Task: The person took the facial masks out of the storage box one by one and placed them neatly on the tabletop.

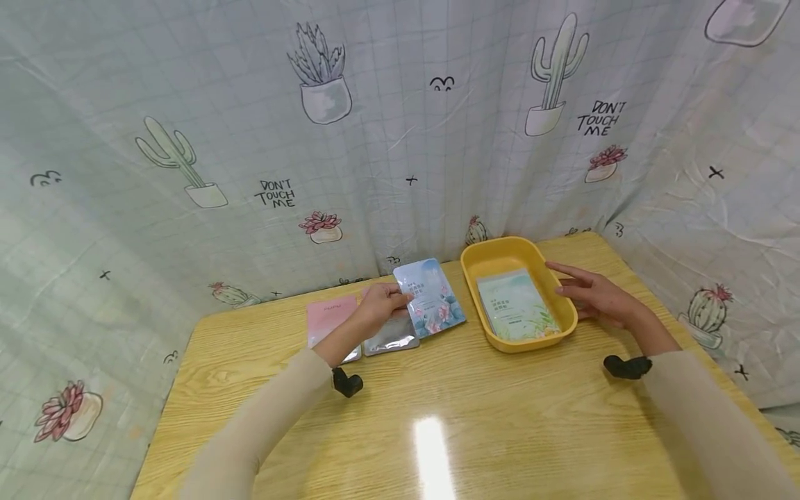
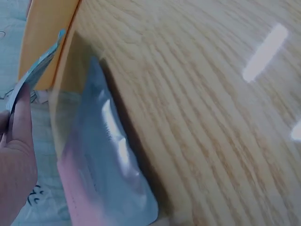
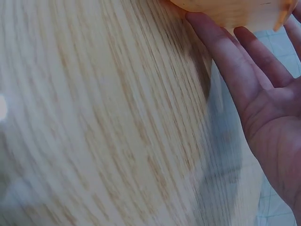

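My left hand [image 1: 379, 309] pinches a blue floral sachet [image 1: 431, 298] by its left edge, lifted above the table; the left wrist view shows the sachet [image 2: 40, 68] nearly edge-on. Below that hand lie a silver sachet [image 1: 392, 340] and a pink sachet [image 1: 325, 316], both partly hidden by the hand and forearm. A yellow tray [image 1: 567, 323] stands to the right, with a green floral sachet [image 1: 517, 304] lying in it. Against the tray's right side rests my right hand [image 1: 596, 297], its fingers extended; fingertips [image 3: 197, 21] touch the tray's outer wall in the right wrist view.
The wooden table [image 1: 487, 417] ends at the back against a cactus-print curtain [image 1: 400, 139], which also hangs at both sides. A bright reflection lies on the tabletop near the front. Black straps [image 1: 627, 367] circle both wrists.
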Demonstrator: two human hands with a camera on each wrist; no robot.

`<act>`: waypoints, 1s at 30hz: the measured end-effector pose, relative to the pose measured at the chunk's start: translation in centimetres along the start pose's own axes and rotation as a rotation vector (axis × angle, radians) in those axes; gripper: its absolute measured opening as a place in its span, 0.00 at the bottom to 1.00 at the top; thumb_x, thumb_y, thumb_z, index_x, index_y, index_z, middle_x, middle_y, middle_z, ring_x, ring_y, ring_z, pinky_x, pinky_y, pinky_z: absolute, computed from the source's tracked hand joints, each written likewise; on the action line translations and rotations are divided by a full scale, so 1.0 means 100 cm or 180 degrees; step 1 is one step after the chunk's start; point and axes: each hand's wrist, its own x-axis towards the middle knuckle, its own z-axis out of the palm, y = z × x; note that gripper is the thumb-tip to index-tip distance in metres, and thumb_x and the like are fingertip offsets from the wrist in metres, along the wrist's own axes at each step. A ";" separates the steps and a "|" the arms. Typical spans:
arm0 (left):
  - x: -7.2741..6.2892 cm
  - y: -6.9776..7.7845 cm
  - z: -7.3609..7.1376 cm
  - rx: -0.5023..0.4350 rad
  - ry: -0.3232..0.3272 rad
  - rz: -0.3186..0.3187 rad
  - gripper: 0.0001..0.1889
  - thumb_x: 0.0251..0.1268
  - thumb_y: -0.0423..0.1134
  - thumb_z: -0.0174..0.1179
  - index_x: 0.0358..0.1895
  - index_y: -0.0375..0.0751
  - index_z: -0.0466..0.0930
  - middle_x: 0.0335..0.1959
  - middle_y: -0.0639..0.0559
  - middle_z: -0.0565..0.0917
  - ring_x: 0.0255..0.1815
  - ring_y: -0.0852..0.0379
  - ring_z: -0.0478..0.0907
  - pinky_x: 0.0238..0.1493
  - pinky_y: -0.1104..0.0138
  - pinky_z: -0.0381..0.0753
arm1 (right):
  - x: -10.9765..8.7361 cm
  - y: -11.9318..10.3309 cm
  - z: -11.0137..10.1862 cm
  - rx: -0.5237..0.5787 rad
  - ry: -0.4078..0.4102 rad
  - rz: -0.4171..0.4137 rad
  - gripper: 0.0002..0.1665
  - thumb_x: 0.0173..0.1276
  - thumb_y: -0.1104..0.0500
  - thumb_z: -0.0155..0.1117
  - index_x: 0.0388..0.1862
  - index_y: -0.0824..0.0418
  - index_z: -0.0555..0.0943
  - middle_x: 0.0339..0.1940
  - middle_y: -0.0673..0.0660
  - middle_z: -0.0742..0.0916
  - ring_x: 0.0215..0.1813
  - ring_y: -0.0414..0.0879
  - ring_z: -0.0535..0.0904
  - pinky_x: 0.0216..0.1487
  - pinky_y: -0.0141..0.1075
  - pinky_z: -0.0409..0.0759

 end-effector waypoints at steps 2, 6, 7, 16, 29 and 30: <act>0.005 -0.006 0.002 0.0033 -0.0108 -0.0065 0.09 0.74 0.27 0.58 0.32 0.32 0.79 0.33 0.50 0.82 0.34 0.60 0.82 0.47 0.60 0.87 | 0.000 0.000 0.000 -0.0022 0.0042 -0.0010 0.39 0.83 0.55 0.53 0.85 0.45 0.50 0.81 0.73 0.55 0.57 0.41 0.84 0.51 0.52 0.87; 0.015 -0.012 0.005 0.0058 -0.0288 -0.0224 0.15 0.74 0.27 0.58 0.23 0.37 0.74 0.28 0.51 0.79 0.28 0.60 0.78 0.41 0.63 0.87 | -0.001 -0.002 -0.002 -0.0064 0.0116 -0.0070 0.38 0.83 0.55 0.53 0.85 0.47 0.51 0.80 0.75 0.56 0.57 0.40 0.84 0.50 0.50 0.87; 0.017 -0.013 0.006 0.0061 -0.0317 -0.0266 0.18 0.74 0.27 0.59 0.21 0.38 0.71 0.25 0.51 0.76 0.26 0.60 0.75 0.39 0.64 0.87 | -0.001 -0.003 -0.002 -0.0078 0.0118 -0.0091 0.38 0.83 0.55 0.53 0.85 0.47 0.51 0.80 0.76 0.56 0.57 0.40 0.84 0.50 0.50 0.87; 0.030 -0.009 0.007 0.0511 -0.0314 -0.0327 0.24 0.71 0.27 0.62 0.17 0.44 0.63 0.23 0.48 0.75 0.26 0.56 0.80 0.39 0.62 0.89 | 0.000 -0.008 -0.004 -0.0170 0.0049 -0.0076 0.37 0.83 0.54 0.52 0.85 0.48 0.51 0.80 0.75 0.54 0.58 0.36 0.81 0.51 0.48 0.87; 0.027 -0.012 0.020 0.0567 0.0017 -0.0236 0.12 0.62 0.26 0.69 0.22 0.32 0.79 0.30 0.42 0.86 0.25 0.55 0.87 0.34 0.60 0.90 | 0.000 -0.005 -0.005 -0.0175 0.0046 -0.0026 0.36 0.84 0.53 0.51 0.85 0.47 0.52 0.80 0.70 0.58 0.57 0.44 0.84 0.51 0.48 0.87; 0.027 -0.012 0.019 0.0547 -0.0010 -0.0235 0.10 0.63 0.26 0.69 0.24 0.31 0.80 0.32 0.42 0.87 0.26 0.55 0.88 0.35 0.60 0.90 | 0.000 -0.004 -0.005 -0.0167 0.0061 0.0000 0.36 0.84 0.53 0.51 0.85 0.47 0.52 0.80 0.69 0.58 0.57 0.44 0.84 0.51 0.48 0.87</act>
